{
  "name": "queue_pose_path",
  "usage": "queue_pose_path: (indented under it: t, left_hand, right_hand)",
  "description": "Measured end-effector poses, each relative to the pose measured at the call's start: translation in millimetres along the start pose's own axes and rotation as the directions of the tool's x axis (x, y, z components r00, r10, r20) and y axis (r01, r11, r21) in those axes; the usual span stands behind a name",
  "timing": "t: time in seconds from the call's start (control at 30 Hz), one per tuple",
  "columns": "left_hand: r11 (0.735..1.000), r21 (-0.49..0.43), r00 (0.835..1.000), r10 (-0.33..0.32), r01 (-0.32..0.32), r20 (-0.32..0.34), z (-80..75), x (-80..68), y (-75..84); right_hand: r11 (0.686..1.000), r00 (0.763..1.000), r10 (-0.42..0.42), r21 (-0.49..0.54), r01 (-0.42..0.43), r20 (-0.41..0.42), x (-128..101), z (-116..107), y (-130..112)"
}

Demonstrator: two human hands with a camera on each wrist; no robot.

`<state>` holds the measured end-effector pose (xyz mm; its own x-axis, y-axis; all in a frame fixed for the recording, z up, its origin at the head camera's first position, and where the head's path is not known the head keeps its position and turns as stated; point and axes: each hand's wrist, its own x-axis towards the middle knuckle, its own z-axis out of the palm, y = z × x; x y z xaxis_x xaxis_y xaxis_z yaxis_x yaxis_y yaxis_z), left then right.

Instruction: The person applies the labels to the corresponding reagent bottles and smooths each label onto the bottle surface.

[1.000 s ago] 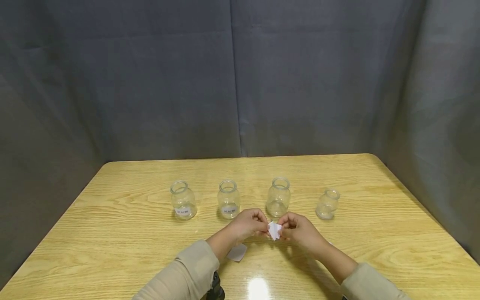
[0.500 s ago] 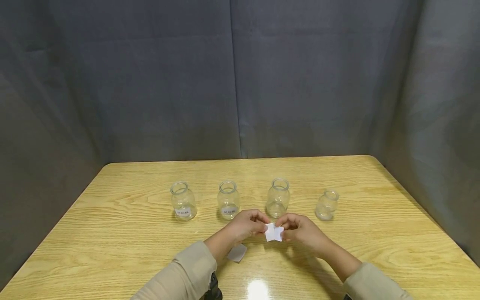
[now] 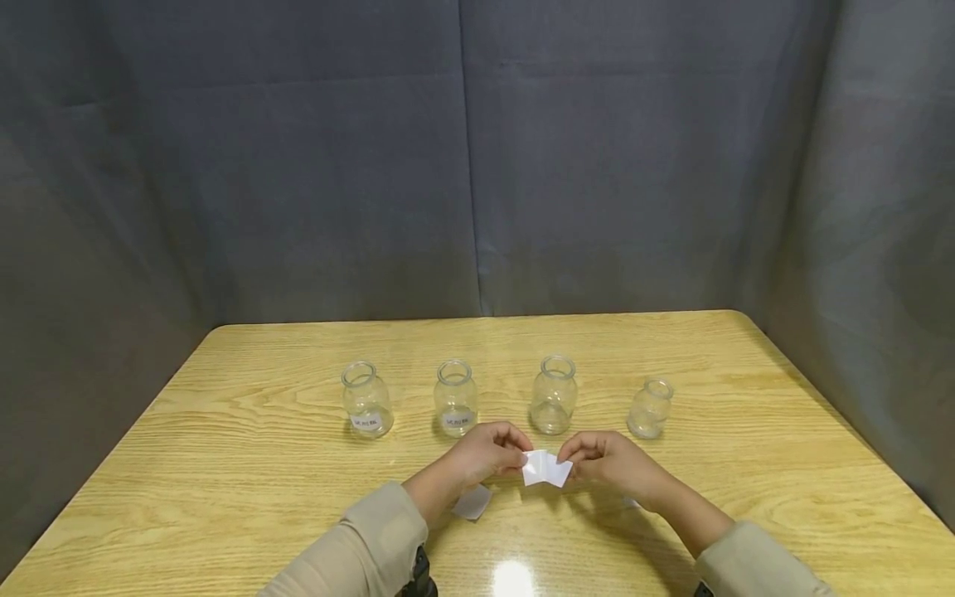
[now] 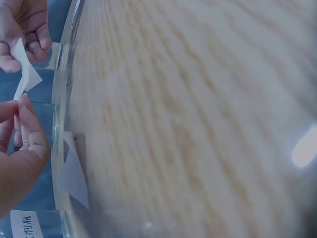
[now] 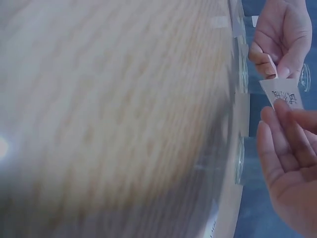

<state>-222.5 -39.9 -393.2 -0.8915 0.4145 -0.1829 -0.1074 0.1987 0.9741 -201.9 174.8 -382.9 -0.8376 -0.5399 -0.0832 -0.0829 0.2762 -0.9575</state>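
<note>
Paper [image 3: 534, 469] has spread wider | long axis left-right | left grip [image 3: 483, 453], right grip [image 3: 613, 466] pinch opposite ends

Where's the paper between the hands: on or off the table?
Off: left hand and right hand hold the paper above the table.

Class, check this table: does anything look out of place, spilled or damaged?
I see nothing spilled or broken; all four jars stand upright. The rightmost jar is oddly smaller than the others. The paper pinched by the left hand and right hand is bent, and a loose slip lies skewed on the table.
</note>
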Motion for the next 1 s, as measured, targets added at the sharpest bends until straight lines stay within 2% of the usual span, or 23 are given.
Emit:
queue_pose_path:
  t: [0.37, 0.67, 0.83, 1.0]
  left_hand:
    - [1.0, 0.004, 1.0, -0.004, 0.004, 0.011, 0.3, -0.3, -1.1]
    - [1.0, -0.015, 0.999, -0.022, 0.023, 0.031, 1.7, -1.4, -1.6]
    - [0.998, -0.017, 0.995, -0.051, 0.053, 0.091, 3.0, -1.9, -2.4]
    - [0.997, 0.006, 0.981, -0.081, 0.081, 0.175, 4.2, -2.6, -2.5]
  right_hand:
    - [0.998, 0.998, -0.001, -0.06, -0.003, -0.064, -4.1, -4.2, -0.7]
    - [0.999, 0.991, 0.008, -0.031, -0.012, -0.135, -2.7, -6.2, 0.4]
    - [1.0, 0.989, 0.023, 0.013, -0.022, -0.144, -1.6, -4.9, 0.9]
    - [0.999, 0.987, 0.034, 0.032, -0.03, -0.155, -0.6, -2.2, 1.0]
